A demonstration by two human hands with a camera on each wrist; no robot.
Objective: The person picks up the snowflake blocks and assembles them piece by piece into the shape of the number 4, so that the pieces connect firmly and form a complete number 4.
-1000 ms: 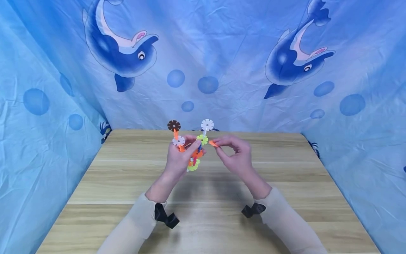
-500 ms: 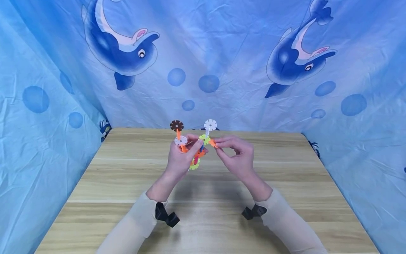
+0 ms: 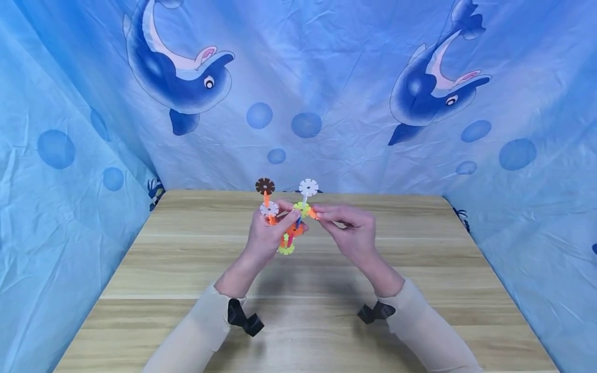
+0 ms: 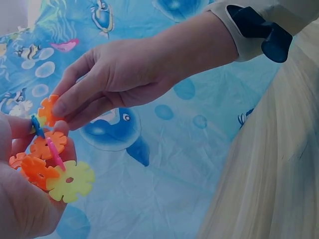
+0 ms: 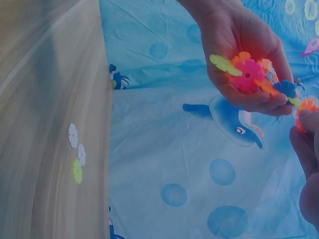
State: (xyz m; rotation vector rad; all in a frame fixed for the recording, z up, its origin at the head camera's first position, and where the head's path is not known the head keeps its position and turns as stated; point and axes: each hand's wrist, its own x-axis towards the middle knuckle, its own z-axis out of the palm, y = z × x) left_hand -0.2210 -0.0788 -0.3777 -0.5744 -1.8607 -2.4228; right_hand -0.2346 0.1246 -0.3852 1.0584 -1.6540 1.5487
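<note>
In the head view my left hand (image 3: 264, 234) holds a chain of joined snowflake discs. A brown disc (image 3: 265, 186) and a white disc (image 3: 308, 187) stick up from its two upper ends. Under the left thumb is a yellow-green disc (image 3: 301, 208). My right hand (image 3: 355, 231) pinches an orange disc (image 3: 314, 213) right at that disc's edge, its fingertips covering part of it. A blue disc (image 5: 285, 88) and a pink disc (image 5: 247, 74) show within the chain in the right wrist view. Left fingers hide some of the joints.
A wooden table (image 3: 298, 321) lies below the hands. Several loose-looking discs, white (image 5: 73, 135) and yellow-green (image 5: 77, 171), appear over the table in the right wrist view. Blue dolphin-print cloth (image 3: 298, 77) hangs behind and at both sides.
The orange disc in my right hand has come from a small gap to the yellow-green disc's edge. The chain in my left hand has shifted slightly right.
</note>
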